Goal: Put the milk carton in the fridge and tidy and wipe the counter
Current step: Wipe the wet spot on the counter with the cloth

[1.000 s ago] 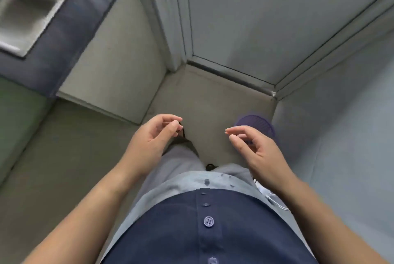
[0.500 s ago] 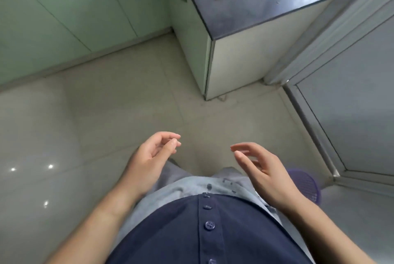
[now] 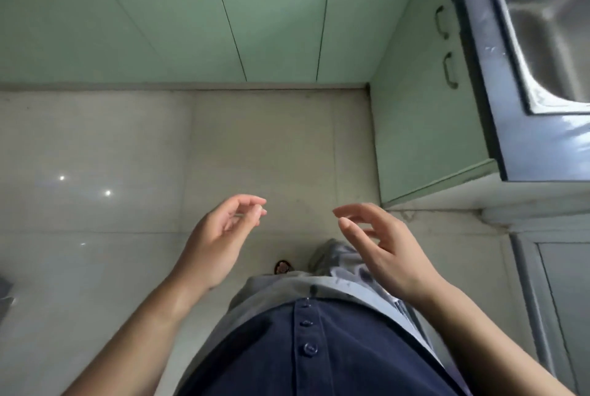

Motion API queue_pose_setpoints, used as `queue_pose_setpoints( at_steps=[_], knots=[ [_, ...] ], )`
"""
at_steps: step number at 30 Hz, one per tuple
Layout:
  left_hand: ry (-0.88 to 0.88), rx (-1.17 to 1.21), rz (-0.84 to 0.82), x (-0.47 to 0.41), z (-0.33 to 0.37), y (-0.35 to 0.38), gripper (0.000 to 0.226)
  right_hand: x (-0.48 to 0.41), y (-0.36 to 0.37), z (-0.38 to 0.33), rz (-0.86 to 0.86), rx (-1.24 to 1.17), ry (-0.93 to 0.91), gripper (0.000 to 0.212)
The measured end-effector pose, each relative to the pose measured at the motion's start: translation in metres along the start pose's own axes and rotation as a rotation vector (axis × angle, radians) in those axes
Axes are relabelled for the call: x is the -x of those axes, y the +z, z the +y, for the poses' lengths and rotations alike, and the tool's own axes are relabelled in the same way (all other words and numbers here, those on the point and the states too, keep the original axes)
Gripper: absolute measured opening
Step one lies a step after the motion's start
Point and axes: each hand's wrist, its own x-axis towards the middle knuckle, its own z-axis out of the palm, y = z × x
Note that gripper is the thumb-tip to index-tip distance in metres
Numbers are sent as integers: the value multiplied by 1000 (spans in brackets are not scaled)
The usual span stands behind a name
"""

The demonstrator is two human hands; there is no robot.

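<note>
Both hands empty, held over the floor w/ fingers loosely curled: left hand, right hand. Milk carton not in view. Counter w/ sink up-right, well apart from right hand.

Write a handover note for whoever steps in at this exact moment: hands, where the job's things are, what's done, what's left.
Left hand: empty, fingers loosely curled, held over the floor.
Right hand: empty, fingers spread, also in mid-air.
Milk carton and fridge: not in view, nor any cloth.
Counter: dark top at the right edge, with the steel sink set in it; green cabinets ahead.
Done: cannot tell from this view whether the carton is put away.
Left: likely check the carton, then tidy and wipe the counter.
</note>
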Motion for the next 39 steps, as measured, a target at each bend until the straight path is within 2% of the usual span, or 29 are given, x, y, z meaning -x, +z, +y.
queue_pose_setpoints(
  at_steps=[7,13,16,20,26,28,32,39],
  knots=[
    [-49,55,98,-92,7,-49,35,-131,3,-34,-122,40,-22,26],
    [-14,82,188,-226,72,-95,36,-283,-39,-91,-132,106,-97,42],
    [21,95,209,-285,110,-113,30,-349,-63,-122,-164,131,-132,43],
    [18,49,222,-338,136,-132,42,-421,-73,-150,-175,160,-175,41],
    [-24,45,228,-422,154,-180,46,-520,-61,-186,-196,167,-188,43],
    [-12,31,211,-457,163,-201,43,-557,-57,-200,-181,181,-197,43],
    [24,-46,117,-537,188,-245,21,-625,-56,-233,-85,158,-166,45],
    [107,-335,-157,-680,241,-284,19,-706,-75,-254,143,104,-63,50]
  ],
)
